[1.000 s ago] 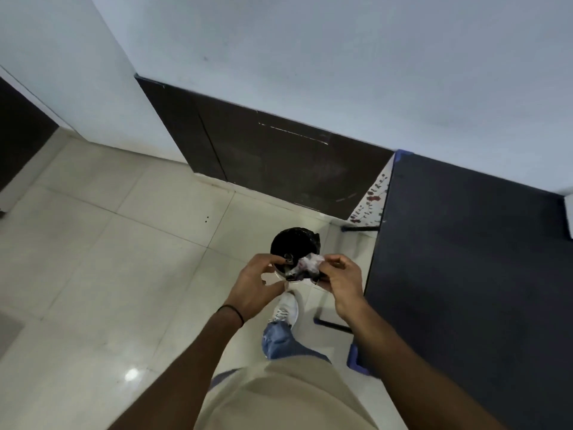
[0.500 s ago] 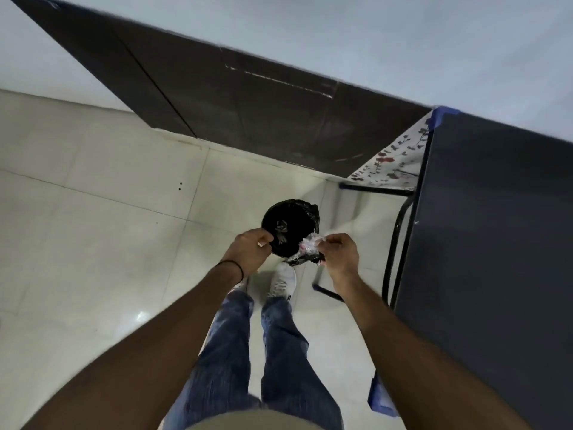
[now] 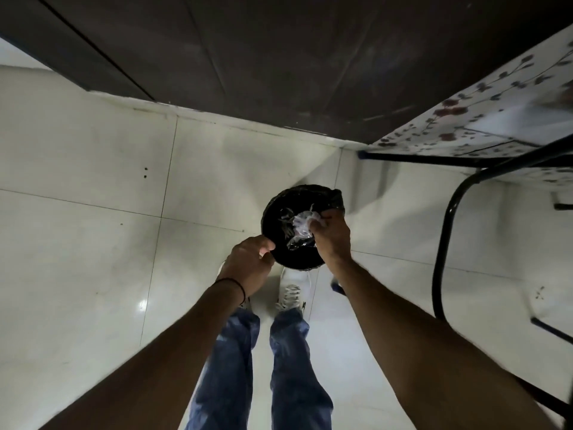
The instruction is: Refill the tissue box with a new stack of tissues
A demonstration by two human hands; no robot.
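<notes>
We should let the wrapper (image 3: 302,226) go only once it sits well inside the bin's (image 3: 273,209) mouth — crumpled plastic springs back out. Our right hand (image 3: 331,235) reaches over the rim, fingers pinching the wrapper; our left hand (image 3: 251,259) curls loosely at the near-left rim. No tissue box in view.

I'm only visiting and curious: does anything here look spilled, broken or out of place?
Nothing stands out. The right hand holds a crumpled clear wrapper over the black-lined bin, while the left hand is at its rim. No litter shows on the floor tiles.
</notes>
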